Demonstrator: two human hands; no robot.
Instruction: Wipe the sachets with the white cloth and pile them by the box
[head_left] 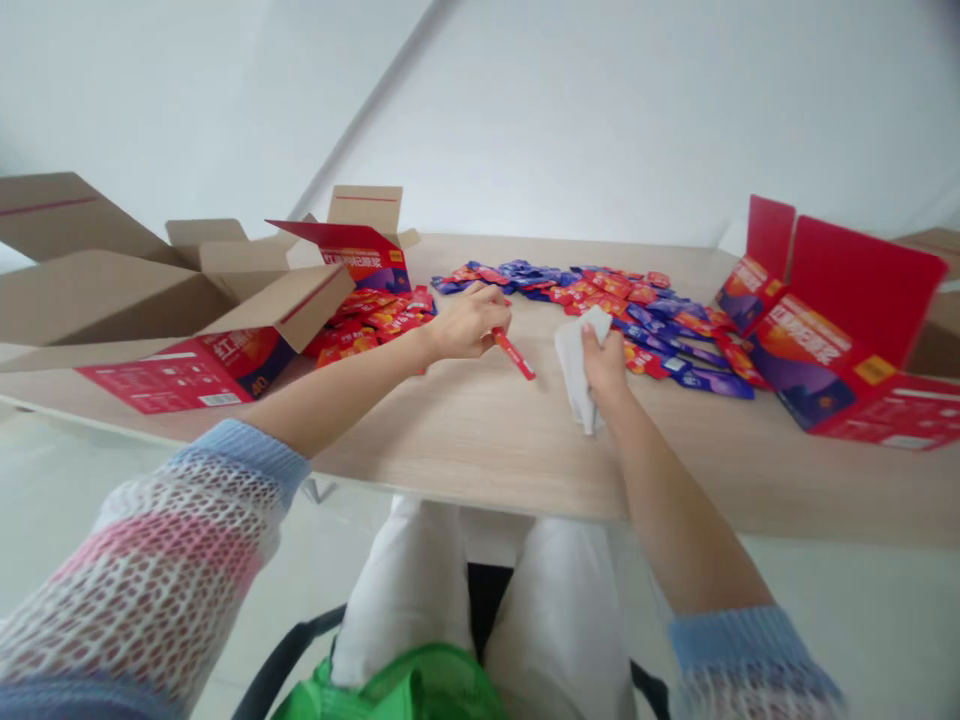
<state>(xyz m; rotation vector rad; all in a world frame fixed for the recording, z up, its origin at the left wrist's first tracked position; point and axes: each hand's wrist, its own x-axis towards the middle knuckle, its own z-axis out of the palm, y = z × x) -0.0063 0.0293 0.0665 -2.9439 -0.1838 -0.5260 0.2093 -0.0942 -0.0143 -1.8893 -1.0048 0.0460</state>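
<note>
My left hand [471, 322] is closed round a thin red sachet [515, 355] that sticks out towards the table's middle, just above the wooden table [465, 440]. My right hand [604, 365] grips a crumpled white cloth or tissue [574, 365] that hangs down onto the tabletop. A spread of several red and blue sachets [600, 300] lies right behind both hands. A second heap of red sachets [371, 320] lies to the left of my left hand.
Open brown cartons [112, 285] and a red printed box [352, 255] stand at the left. More red and purple printed boxes [817, 350] stand open at the right. My white-trousered knees [480, 600] are under the table's near edge.
</note>
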